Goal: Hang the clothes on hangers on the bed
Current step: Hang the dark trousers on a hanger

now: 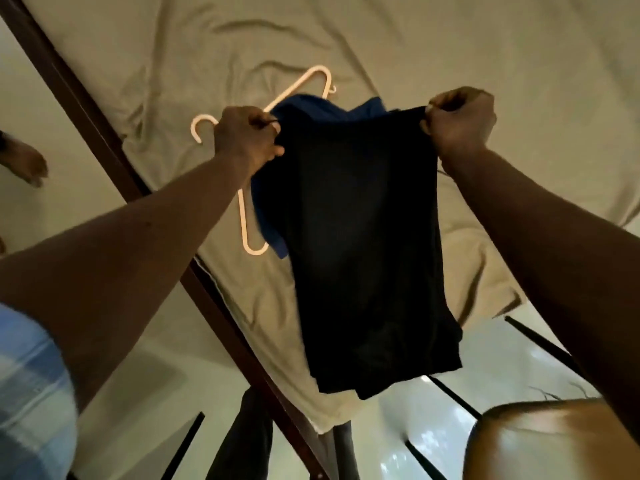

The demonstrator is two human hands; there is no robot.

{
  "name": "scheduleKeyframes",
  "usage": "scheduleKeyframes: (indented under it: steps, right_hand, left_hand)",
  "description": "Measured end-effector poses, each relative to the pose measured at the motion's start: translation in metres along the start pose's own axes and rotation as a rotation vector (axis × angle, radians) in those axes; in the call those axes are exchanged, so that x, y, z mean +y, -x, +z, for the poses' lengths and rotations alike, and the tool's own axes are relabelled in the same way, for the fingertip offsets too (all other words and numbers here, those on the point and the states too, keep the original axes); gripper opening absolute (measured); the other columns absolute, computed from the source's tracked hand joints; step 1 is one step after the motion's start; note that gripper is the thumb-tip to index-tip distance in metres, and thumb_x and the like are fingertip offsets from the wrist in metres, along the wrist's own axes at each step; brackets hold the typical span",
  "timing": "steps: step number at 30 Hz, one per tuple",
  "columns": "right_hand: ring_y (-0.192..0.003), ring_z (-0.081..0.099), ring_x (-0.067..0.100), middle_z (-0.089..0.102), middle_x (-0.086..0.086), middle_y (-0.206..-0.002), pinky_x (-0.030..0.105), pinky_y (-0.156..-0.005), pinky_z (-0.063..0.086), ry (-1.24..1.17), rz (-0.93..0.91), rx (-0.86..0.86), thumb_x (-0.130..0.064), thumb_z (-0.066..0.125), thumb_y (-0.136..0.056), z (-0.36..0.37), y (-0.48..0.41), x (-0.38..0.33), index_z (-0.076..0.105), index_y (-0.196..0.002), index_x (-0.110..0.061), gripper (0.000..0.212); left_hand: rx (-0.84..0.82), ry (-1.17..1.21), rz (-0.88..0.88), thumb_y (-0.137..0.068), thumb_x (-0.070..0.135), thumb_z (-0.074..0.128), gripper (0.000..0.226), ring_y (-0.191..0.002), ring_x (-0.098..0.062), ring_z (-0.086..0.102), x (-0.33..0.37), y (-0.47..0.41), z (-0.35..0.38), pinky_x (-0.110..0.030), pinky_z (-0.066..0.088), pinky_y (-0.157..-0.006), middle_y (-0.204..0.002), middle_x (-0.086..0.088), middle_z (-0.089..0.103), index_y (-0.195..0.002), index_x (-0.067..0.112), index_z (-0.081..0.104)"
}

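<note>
I hold a black garment [367, 244] up above the bed by its top edge, and it hangs down toward me. My left hand [246, 138] grips its left corner. My right hand [459, 121] pinches its right corner. On the bed [450, 46], behind the black cloth, lies a blue garment [270, 220], mostly hidden. A white plastic hanger [242, 216] lies under the blue garment with its hook near my left wrist. A second white hanger [311, 77] shows just beyond it.
The bed has a wrinkled beige sheet and a dark wooden frame rail [104, 140] running diagonally along its left side. A bare foot [27, 164] stands on the pale floor at the far left. Dark floor lines show at lower right.
</note>
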State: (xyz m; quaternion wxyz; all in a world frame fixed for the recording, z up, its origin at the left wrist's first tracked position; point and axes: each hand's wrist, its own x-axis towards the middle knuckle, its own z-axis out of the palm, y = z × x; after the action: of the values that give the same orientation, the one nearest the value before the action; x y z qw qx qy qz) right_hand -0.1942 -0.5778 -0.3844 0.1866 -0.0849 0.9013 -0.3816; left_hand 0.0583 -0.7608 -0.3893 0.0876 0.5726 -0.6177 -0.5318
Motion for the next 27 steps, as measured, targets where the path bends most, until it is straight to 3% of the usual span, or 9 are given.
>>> scheduleKeyframes:
  steps: [2, 4, 7, 11, 13, 16, 20, 24, 27]
  right_hand:
    - [-0.092, 0.071, 0.014, 0.068, -0.005, -0.105, 0.024, -0.088, 0.055, 0.108, -0.121, 0.002, -0.024, 0.064, -0.083, 0.010, 0.026, 0.010, 0.069, -0.101, -0.025, 0.018]
    - [-0.105, 0.066, 0.018, 0.060, 0.003, -0.122, 0.030, -0.096, 0.052, 0.119, -0.274, -0.010, -0.025, 0.061, -0.090, 0.016, 0.067, 0.023, 0.063, -0.121, -0.020, 0.032]
    - [-0.130, 0.052, 0.028, 0.051, 0.013, -0.141, 0.039, -0.112, 0.042, 0.239, -0.438, -0.162, -0.025, 0.059, -0.096, 0.025, 0.138, 0.056, 0.056, -0.139, -0.011, 0.046]
    - [-0.159, 0.007, 0.029, 0.009, 0.008, -0.172, 0.051, -0.126, 0.019, 0.555, -0.321, -0.473, -0.055, 0.050, -0.100, 0.040, 0.196, 0.099, 0.022, -0.163, -0.023, 0.076]
    - [-0.158, -0.015, 0.028, -0.014, 0.004, -0.172, 0.053, -0.128, 0.005, 0.715, -0.335, -0.521, -0.066, 0.040, -0.099, 0.050, 0.204, 0.113, 0.000, -0.165, -0.024, 0.088]
    - [-0.154, -0.029, 0.029, -0.031, 0.005, -0.167, 0.053, -0.127, -0.004, 0.847, -0.335, -0.518, -0.071, 0.029, -0.098, 0.060, 0.205, 0.121, -0.019, -0.161, -0.024, 0.092]
    - [-0.152, -0.033, 0.029, -0.036, 0.006, -0.165, 0.052, -0.126, -0.009, 0.909, -0.307, -0.540, -0.073, 0.024, -0.097, 0.063, 0.204, 0.121, -0.026, -0.159, -0.023, 0.094]
    - [-0.150, -0.036, 0.029, -0.040, 0.005, -0.162, 0.051, -0.126, -0.011, 0.915, -0.292, -0.586, -0.073, 0.022, -0.097, 0.061, 0.202, 0.116, -0.030, -0.157, -0.023, 0.094]
    - [-0.151, -0.034, 0.030, -0.040, 0.006, -0.162, 0.051, -0.127, -0.009, 0.930, -0.291, -0.602, -0.073, 0.022, -0.098, 0.058, 0.203, 0.112, -0.031, -0.157, -0.022, 0.094]
  left_hand:
    - [0.098, -0.029, 0.073, -0.090, 0.022, 0.064, 0.008, -0.077, -0.020, 0.075, -0.014, 0.000, 0.001, -0.037, 0.062, -0.071, -0.092, -0.001, 0.075, -0.085, 0.029, 0.066]
    - [0.199, -0.135, 0.131, -0.089, 0.029, 0.062, 0.015, -0.095, -0.019, 0.071, -0.027, 0.016, -0.002, -0.030, 0.055, -0.090, -0.101, 0.002, 0.074, -0.102, 0.027, 0.068]
    - [0.290, -0.243, 0.094, -0.089, 0.021, 0.068, 0.029, -0.103, -0.018, 0.064, -0.059, 0.058, -0.012, -0.017, 0.042, -0.086, -0.118, -0.006, 0.067, -0.118, 0.017, 0.066]
    - [0.165, -0.361, -0.034, -0.082, 0.018, 0.079, 0.046, -0.106, -0.029, 0.061, -0.105, 0.094, -0.015, -0.036, 0.048, -0.091, -0.123, -0.012, 0.057, -0.123, 0.015, 0.057]
    - [0.108, -0.409, -0.051, -0.083, 0.019, 0.080, 0.050, -0.108, -0.031, 0.059, -0.116, 0.098, -0.011, -0.037, 0.046, -0.090, -0.121, -0.013, 0.059, -0.124, 0.013, 0.053]
    - [0.111, -0.343, -0.119, -0.089, 0.017, 0.075, 0.045, -0.101, -0.027, 0.064, -0.114, 0.093, -0.006, -0.034, 0.048, -0.087, -0.112, -0.009, 0.069, -0.127, 0.014, 0.053]
    - [0.342, -0.094, -0.325, -0.101, 0.023, 0.058, 0.020, -0.089, -0.030, 0.068, -0.106, 0.076, -0.013, -0.035, 0.055, -0.075, -0.096, -0.009, 0.069, -0.111, 0.011, 0.070]
    - [0.421, 0.063, -0.174, -0.107, 0.028, 0.047, 0.024, -0.067, -0.024, 0.073, -0.100, 0.089, -0.029, -0.036, 0.062, -0.060, -0.085, 0.001, 0.068, -0.091, 0.028, 0.065]
    - [0.401, 0.217, -0.109, -0.109, 0.026, 0.044, 0.031, -0.066, -0.024, 0.075, -0.102, 0.113, -0.039, -0.037, 0.062, -0.059, -0.096, -0.003, 0.071, -0.084, 0.036, 0.059]
